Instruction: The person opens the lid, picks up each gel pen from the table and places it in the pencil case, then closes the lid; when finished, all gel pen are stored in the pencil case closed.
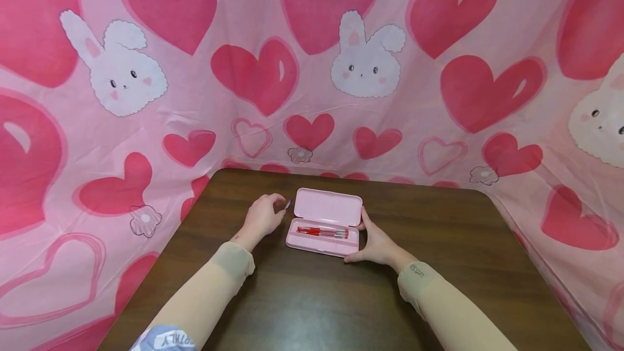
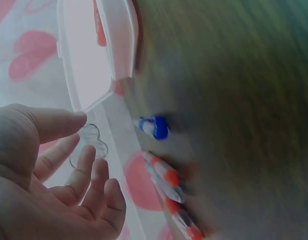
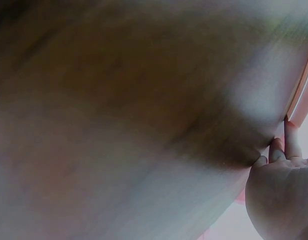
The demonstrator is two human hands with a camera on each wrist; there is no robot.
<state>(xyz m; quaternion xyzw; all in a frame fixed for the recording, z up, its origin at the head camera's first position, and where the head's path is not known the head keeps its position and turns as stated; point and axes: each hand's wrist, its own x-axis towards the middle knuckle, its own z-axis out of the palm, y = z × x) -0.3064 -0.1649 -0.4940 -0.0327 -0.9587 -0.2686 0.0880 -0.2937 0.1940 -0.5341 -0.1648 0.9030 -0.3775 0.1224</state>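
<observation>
The left hand reaches to left of centre in the head view, palm-down, fingers loosely bent and holding nothing, near a blue-ended pen. The right hand, right of centre, grips the right end of the open pink pencil case, just below centre. Lettering at lower left is cut off; the right cuff's writing is unclear.

Both arms stretch forward, left fingers loosely curled.
</observation>
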